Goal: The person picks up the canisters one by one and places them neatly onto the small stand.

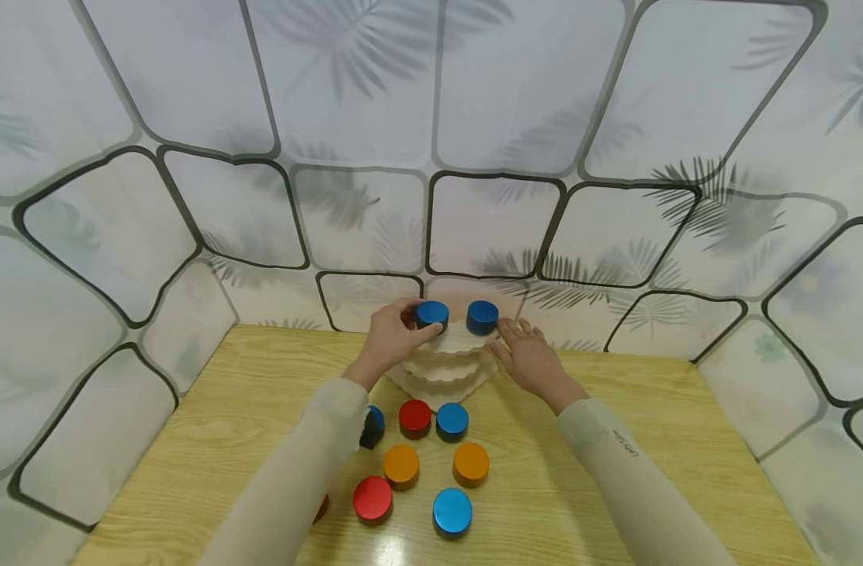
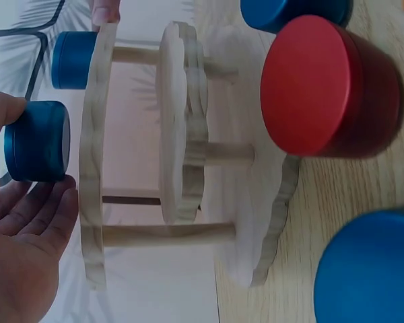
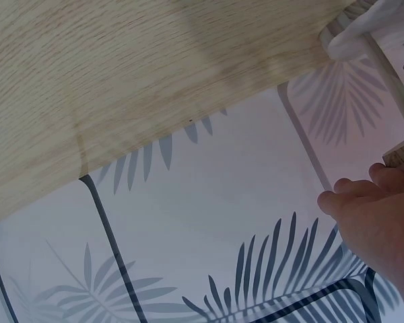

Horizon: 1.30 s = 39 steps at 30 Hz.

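My left hand [image 1: 392, 334] holds a blue round tin [image 2: 37, 141] between thumb and fingers. A narrow gap shows between its base and the top tier [image 2: 94, 155] of a three-tiered wooden stand with wavy edges. A second blue tin [image 1: 482, 317] sits on the right side of that tier. Beside it, my right hand [image 1: 534, 362] touches the tier's right edge, its fingers fairly straight. In the right wrist view the right hand's fingertips [image 3: 330, 202] are close by the tier edge. The middle tier [image 2: 182, 121] and bottom tier [image 1: 442, 391] hold no tins.
Several more tins stand on the wooden table [image 1: 615, 456] in front of the stand, among them a red tin [image 1: 415, 418], an orange tin [image 1: 401, 466] and a blue tin [image 1: 452, 512]. Others are partly covered by the left sleeve. A patterned wall [image 1: 361, 220] rises close behind the stand.
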Each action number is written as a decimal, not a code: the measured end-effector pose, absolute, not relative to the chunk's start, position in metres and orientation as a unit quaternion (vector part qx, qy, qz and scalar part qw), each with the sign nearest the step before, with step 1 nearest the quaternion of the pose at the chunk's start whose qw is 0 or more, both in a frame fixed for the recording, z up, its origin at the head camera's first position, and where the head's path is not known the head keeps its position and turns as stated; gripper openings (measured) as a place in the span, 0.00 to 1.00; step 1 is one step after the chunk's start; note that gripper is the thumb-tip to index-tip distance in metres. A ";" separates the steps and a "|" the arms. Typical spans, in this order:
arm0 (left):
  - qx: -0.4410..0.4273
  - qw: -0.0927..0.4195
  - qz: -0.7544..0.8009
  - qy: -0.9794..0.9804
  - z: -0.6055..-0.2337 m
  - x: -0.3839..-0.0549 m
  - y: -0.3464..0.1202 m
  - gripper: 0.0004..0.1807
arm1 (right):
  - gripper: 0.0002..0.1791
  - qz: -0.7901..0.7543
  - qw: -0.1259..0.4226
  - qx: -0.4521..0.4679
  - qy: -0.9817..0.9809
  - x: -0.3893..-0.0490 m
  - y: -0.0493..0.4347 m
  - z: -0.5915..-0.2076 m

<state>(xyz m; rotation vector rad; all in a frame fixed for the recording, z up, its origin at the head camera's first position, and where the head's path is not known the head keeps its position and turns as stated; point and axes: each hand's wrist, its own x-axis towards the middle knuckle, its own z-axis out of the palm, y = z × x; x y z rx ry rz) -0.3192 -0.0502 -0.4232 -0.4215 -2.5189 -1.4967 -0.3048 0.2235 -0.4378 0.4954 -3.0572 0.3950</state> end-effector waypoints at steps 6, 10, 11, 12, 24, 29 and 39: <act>-0.137 0.088 -0.505 -0.847 -0.425 -0.320 -0.042 0.31 | 0.37 0.123 0.010 0.160 -0.979 -0.304 0.222 -0.435; -0.141 0.093 -0.495 -0.853 -0.425 -0.322 -0.038 0.30 | 0.37 0.121 0.005 0.157 -0.980 -0.303 0.222 -0.434; -0.141 0.092 -0.493 -0.853 -0.425 -0.322 -0.037 0.31 | 0.37 0.121 0.004 0.157 -0.980 -0.303 0.221 -0.434; -0.143 0.091 -0.491 -0.855 -0.425 -0.322 -0.036 0.30 | 0.37 0.122 0.003 0.156 -0.980 -0.304 0.221 -0.434; -0.160 0.083 -0.478 -0.860 -0.422 -0.327 -0.026 0.26 | 0.37 0.121 0.003 0.155 -0.980 -0.304 0.221 -0.434; -0.159 0.078 -0.466 -0.867 -0.422 -0.327 -0.024 0.26 | 0.37 0.123 -0.003 0.152 -0.981 -0.304 0.221 -0.433; -0.173 0.088 -0.454 -0.870 -0.425 -0.330 -0.021 0.23 | 0.37 0.126 -0.008 0.150 -0.981 -0.303 0.221 -0.431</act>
